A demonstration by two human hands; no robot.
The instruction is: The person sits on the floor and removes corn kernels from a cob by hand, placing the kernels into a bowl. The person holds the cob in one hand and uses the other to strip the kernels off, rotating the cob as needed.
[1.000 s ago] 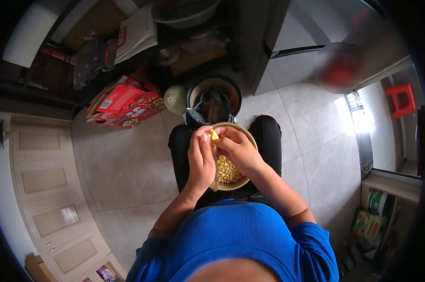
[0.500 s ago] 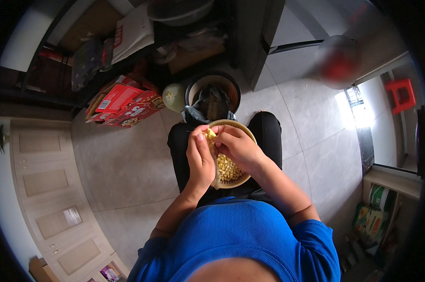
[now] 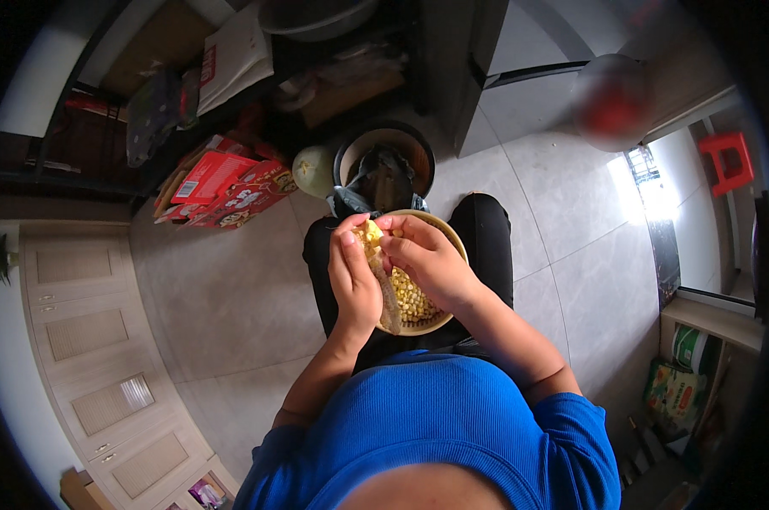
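Note:
A mostly stripped corn cob [image 3: 390,304] slants over a beige basket [image 3: 458,238] in my lap. Yellow kernels still cling to its far end, while the near part is bare and greyish. My left hand [image 3: 357,276] wraps round the cob from the left. From the right, my right hand [image 3: 429,259] presses thumb and fingers against the kernels at the far end; its fingertips are partly hidden. Loose corn kernels [image 3: 412,299] lie in the basket below both hands.
Just beyond my knees stands a bin [image 3: 427,161] with a dark bag [image 3: 376,191] over its rim. Left of it are a pale green melon [image 3: 314,170] and red cardboard boxes [image 3: 231,187]. A red stool [image 3: 726,163] is at the far right.
My fingers have shifted slightly at the cob's far end, and more of its yellow tip shows between them. Both hands stay on the cob above the basket.

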